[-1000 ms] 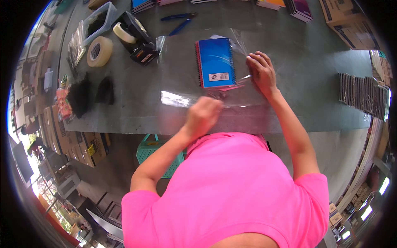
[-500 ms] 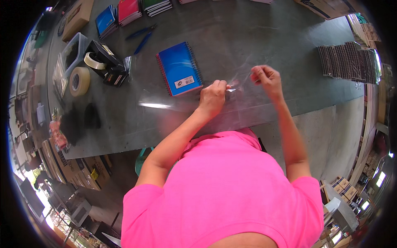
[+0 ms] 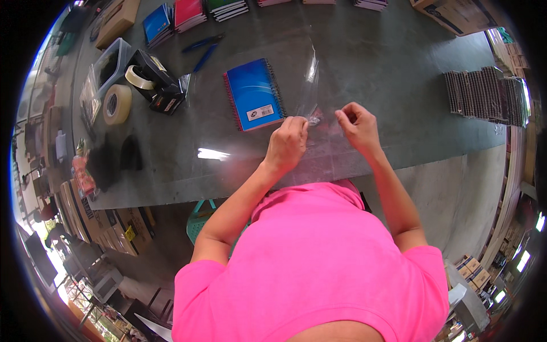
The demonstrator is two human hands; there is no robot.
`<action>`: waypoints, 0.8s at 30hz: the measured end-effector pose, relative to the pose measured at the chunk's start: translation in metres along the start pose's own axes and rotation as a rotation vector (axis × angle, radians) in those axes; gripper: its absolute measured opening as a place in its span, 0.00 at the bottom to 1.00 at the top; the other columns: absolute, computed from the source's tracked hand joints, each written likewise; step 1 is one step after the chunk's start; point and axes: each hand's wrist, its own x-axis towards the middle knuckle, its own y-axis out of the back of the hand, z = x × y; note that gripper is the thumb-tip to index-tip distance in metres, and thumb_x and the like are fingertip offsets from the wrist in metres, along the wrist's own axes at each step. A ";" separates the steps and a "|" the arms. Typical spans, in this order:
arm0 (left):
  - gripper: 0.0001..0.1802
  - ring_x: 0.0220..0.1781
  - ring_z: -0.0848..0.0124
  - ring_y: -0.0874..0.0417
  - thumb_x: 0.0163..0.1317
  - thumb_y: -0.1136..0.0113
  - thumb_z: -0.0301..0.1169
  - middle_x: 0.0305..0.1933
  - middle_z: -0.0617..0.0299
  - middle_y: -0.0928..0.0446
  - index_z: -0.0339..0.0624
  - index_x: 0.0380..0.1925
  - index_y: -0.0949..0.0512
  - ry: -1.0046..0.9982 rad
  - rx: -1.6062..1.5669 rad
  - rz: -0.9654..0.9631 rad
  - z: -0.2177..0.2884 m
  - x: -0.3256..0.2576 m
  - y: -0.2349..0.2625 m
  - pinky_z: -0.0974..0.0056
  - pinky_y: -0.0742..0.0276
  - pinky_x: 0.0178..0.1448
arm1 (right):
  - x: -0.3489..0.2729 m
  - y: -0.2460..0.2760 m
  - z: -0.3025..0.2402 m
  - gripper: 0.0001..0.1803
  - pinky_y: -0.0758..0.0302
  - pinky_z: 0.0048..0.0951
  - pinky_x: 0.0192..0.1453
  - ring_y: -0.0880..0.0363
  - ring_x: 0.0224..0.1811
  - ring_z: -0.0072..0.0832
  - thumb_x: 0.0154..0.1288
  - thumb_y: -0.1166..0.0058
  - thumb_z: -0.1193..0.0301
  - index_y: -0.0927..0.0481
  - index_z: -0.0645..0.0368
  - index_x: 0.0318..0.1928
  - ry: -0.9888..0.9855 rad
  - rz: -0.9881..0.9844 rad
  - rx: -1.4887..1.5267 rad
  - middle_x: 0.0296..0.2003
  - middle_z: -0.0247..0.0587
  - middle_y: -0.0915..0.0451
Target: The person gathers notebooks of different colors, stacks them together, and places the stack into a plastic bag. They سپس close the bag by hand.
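My left hand (image 3: 288,143) is closed in a pinch on the end of a clear plastic bag or film (image 3: 310,85), which stretches away over the table with bright glare on it. To its right my right hand (image 3: 361,130) is raised, thumb and fingertips pressed together. Whatever those fingers hold, if anything, is too small and see-through to tell. A blue spiral notebook (image 3: 250,88) with a white label lies just beyond and left of my left hand. More wire binding, with a reddish edge, shows along its left side.
On the left stand a black tape dispenser (image 3: 158,85), a tape roll (image 3: 117,105) and a clear plastic tub (image 3: 114,62). Blue-handled pliers (image 3: 204,51) lie behind them. Stacked notebooks (image 3: 190,14) line the far edge. A wrapped notebook stack (image 3: 484,96) and a cardboard box (image 3: 456,16) are at right.
The plastic now stretches away from my left hand as a long strip. My right hand has come down and slightly left, nearer the left hand. The view has shifted a little.
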 end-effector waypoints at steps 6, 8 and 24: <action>0.04 0.28 0.55 0.22 0.56 0.41 0.23 0.27 0.51 0.25 0.35 0.30 0.25 -0.053 -0.085 0.098 0.007 0.002 0.001 0.59 0.26 0.32 | 0.027 -0.022 -0.034 0.22 0.26 0.23 0.31 0.23 0.26 0.19 0.62 0.45 0.55 0.19 0.65 0.35 -0.209 -0.282 0.399 0.20 0.34 0.23; 0.04 0.27 0.55 0.22 0.55 0.40 0.23 0.26 0.51 0.25 0.35 0.29 0.25 -0.053 -0.076 0.084 0.006 -0.003 0.003 0.59 0.27 0.32 | 0.031 -0.030 -0.041 0.25 0.24 0.25 0.34 0.20 0.28 0.23 0.55 0.39 0.54 0.20 0.67 0.39 -0.195 -0.347 0.294 0.25 0.39 0.20; 0.10 0.26 0.72 0.24 0.61 0.40 0.33 0.27 0.59 0.23 0.37 0.32 0.22 0.056 0.211 0.502 -0.051 0.041 0.110 0.65 0.28 0.33 | 0.046 -0.064 -0.105 0.12 0.26 0.39 0.33 0.21 0.28 0.46 0.55 0.40 0.68 0.25 0.64 0.29 0.287 -0.262 -0.120 0.25 0.52 0.21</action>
